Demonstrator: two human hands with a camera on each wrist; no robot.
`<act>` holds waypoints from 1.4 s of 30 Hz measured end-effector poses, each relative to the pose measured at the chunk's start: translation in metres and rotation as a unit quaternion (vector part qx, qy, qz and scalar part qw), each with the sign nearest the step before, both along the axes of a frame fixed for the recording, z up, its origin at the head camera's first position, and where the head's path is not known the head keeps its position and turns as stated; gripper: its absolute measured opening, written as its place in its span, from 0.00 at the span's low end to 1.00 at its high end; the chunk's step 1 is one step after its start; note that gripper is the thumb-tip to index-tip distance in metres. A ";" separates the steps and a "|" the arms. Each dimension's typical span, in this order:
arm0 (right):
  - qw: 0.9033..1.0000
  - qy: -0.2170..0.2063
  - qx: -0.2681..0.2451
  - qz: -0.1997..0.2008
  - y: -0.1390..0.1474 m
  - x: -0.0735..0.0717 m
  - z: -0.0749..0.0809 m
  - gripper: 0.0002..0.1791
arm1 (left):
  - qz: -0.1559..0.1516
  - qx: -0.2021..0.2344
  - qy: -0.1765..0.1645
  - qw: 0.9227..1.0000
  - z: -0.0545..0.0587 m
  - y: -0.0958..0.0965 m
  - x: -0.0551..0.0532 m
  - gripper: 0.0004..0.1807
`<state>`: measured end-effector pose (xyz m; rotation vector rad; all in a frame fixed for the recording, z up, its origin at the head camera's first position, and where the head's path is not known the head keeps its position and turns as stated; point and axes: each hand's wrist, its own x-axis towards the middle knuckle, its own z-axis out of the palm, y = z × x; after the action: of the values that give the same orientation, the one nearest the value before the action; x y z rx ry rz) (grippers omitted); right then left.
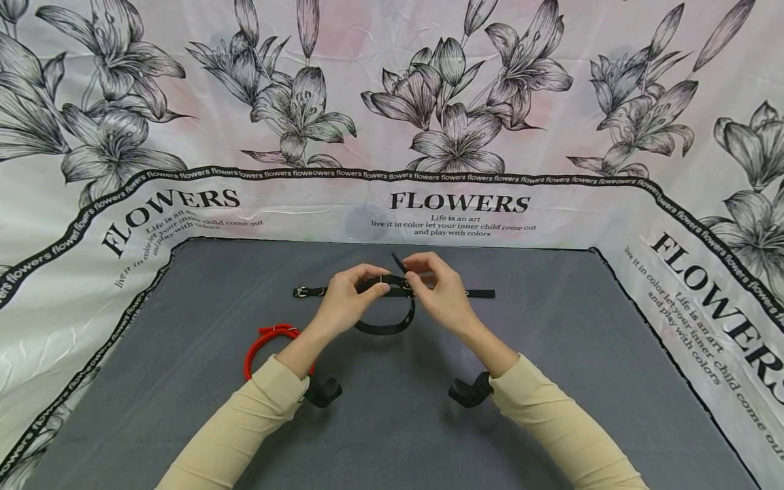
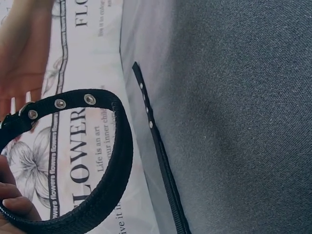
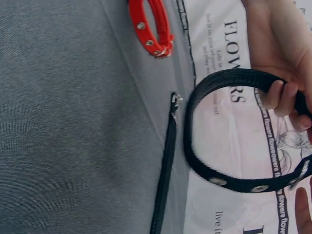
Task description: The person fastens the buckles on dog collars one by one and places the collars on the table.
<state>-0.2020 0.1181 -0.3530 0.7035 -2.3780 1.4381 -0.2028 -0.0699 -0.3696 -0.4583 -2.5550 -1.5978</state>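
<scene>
While the left hand (image 1: 352,294) grips the black collar (image 1: 386,329) at its 10 o'clock side, the right hand (image 1: 444,296) pinches it at 2 o'clock, by the buckle (image 3: 301,171); the loop hangs between the 2, above the tabletop (image 1: 392,422). The strap end (image 1: 398,262), pointing to 11 o'clock, is probably best drawn flat and untwisted, the eyelets (image 3: 260,188) in line. Beyond, a flat strap (image 1: 480,294) runs 9 to 3 o'clock; a red collar (image 1: 248,357) lies at 8 o'clock.

A grey cloth (image 1: 392,435) stretched in front of you, walled on three sides by white drapes (image 1: 306,211) printed with black-lined lilies (image 1: 456,139); a black band (image 1: 392,176) ran above the lettering FLOWERS (image 1: 459,202) under soft light.
</scene>
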 end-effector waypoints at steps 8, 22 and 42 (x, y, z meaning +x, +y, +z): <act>1.000 -0.010 0.001 0.012 -0.005 0.011 0.023 0.12 | -0.018 -0.013 -0.003 1.000 -0.003 0.003 -0.001 0.13; 0.998 0.032 0.036 0.036 0.004 -0.016 -0.002 0.11 | -0.012 -0.001 0.008 1.000 0.001 0.005 0.000 0.11; 0.981 0.098 0.137 0.097 0.015 -0.021 0.001 0.07 | -0.009 -0.006 -0.006 1.000 -0.001 0.008 0.001 0.13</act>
<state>-0.2226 0.1330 -0.3518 1.1186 -2.4279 1.0551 -0.2014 -0.0624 -0.3711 -0.4748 -2.5778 -1.5955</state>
